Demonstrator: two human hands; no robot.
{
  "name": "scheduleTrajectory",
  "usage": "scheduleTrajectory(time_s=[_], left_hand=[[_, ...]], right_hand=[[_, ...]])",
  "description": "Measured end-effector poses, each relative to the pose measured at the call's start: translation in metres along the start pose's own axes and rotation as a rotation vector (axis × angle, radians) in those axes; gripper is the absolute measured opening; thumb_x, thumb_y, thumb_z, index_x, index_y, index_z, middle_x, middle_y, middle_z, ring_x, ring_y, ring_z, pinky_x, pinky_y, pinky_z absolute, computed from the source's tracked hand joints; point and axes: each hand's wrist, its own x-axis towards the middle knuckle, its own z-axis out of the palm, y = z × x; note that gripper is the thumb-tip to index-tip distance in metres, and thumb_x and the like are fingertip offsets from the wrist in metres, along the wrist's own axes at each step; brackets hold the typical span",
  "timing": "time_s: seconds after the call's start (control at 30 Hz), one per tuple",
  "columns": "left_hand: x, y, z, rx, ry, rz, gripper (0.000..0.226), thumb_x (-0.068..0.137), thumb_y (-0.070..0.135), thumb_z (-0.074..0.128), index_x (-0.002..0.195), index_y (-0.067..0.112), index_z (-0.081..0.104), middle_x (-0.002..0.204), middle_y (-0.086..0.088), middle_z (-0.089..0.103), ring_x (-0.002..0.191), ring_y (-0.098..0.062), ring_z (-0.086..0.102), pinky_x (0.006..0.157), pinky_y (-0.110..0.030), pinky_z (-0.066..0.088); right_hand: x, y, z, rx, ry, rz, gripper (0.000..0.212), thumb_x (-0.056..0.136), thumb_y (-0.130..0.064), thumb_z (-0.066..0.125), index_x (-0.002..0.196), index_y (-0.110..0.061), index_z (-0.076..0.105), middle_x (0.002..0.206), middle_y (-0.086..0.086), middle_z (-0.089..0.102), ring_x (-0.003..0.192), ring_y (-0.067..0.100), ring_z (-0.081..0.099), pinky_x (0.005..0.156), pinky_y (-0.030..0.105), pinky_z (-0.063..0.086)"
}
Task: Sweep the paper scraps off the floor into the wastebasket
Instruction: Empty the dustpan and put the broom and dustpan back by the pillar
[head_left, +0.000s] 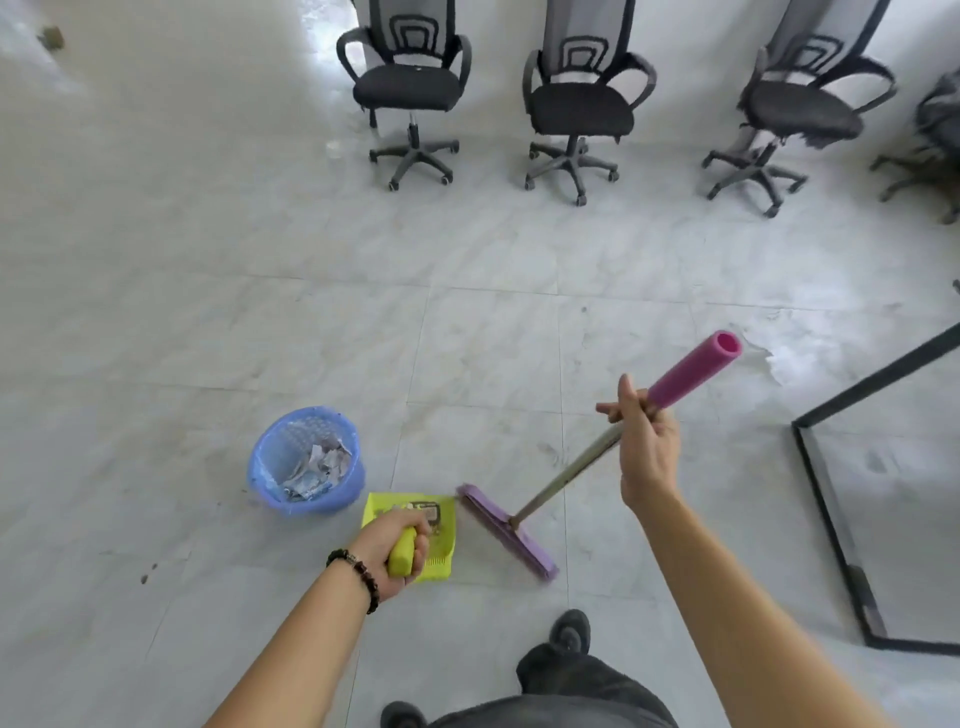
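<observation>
My left hand (397, 545) grips the handle of a yellow-green dustpan (441, 525) that sits low at the floor, just right of the blue wastebasket (270, 478). Crumpled paper scraps (314, 467) lie inside the wastebasket. A little paper shows in the dustpan. My right hand (647, 447) holds the broom (566, 475) by its shaft, below the pink grip. The purple broom head (506, 530) rests on the floor right beside the dustpan's open edge.
Three black office chairs (410, 83) stand in a row at the far wall, a fourth at the right edge. A black metal frame (831, 525) lies on the right. My shoes (571, 631) are at the bottom. A wet-looking patch (789, 358) marks the tiles.
</observation>
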Motion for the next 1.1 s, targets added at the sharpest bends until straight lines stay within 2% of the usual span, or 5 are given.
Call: scheduleTrajectory(time_s=[0.13,0.4,0.57,0.8,1.1], left_hand=[[0.004,0.036,0.099,0.167,0.012,0.075,0.019,0.087,-0.001,0.053,0.073,0.012,0.049,0.059,-0.004,0.048,0.031,-0.006,0.047,0.031,-0.012,0.038],[0.007,0.123,0.298,0.512,-0.019,0.356,0.006,0.089,0.002,0.056,0.087,0.007,0.054,0.071,-0.011,0.06,0.035,-0.009,0.045,0.036,-0.013,0.036],[0.034,0.2,0.389,0.54,-0.075,0.508,0.006,0.092,0.005,0.058,0.096,0.008,0.056,0.069,-0.008,0.056,0.039,-0.011,0.047,0.037,-0.018,0.039],[0.115,0.326,0.538,0.46,-0.342,0.387,0.021,0.087,-0.005,0.052,0.088,0.015,0.046,0.063,-0.005,0.044,0.039,-0.011,0.044,0.035,-0.017,0.035],[0.172,0.433,0.798,0.751,-0.507,0.209,0.018,0.088,-0.005,0.052,0.076,0.009,0.05,0.063,-0.007,0.046,0.04,-0.011,0.045,0.036,-0.017,0.039]], right_hand=[[0.074,-0.045,-0.057,0.106,0.112,0.025,0.039,0.087,-0.031,0.072,0.054,-0.026,0.051,0.053,-0.007,0.051,0.066,0.014,0.052,0.072,0.027,0.042],[0.188,-0.1,-0.111,0.048,0.164,-0.058,0.041,0.089,-0.044,0.066,0.073,-0.009,0.051,0.06,0.001,0.05,0.04,0.0,0.042,0.041,0.015,0.034],[0.288,-0.115,-0.124,-0.008,0.242,-0.1,0.045,0.091,-0.044,0.064,0.07,-0.007,0.048,0.064,0.008,0.049,0.042,0.002,0.043,0.044,0.022,0.036],[0.459,-0.149,-0.139,-0.231,0.395,-0.193,0.07,0.091,-0.059,0.053,0.075,0.01,0.045,0.063,0.015,0.05,0.051,0.017,0.047,0.047,0.027,0.041],[0.632,-0.234,-0.213,-0.505,0.75,-0.292,0.047,0.097,-0.047,0.048,0.078,-0.005,0.052,0.063,0.002,0.063,0.061,0.017,0.064,0.056,0.033,0.048]])
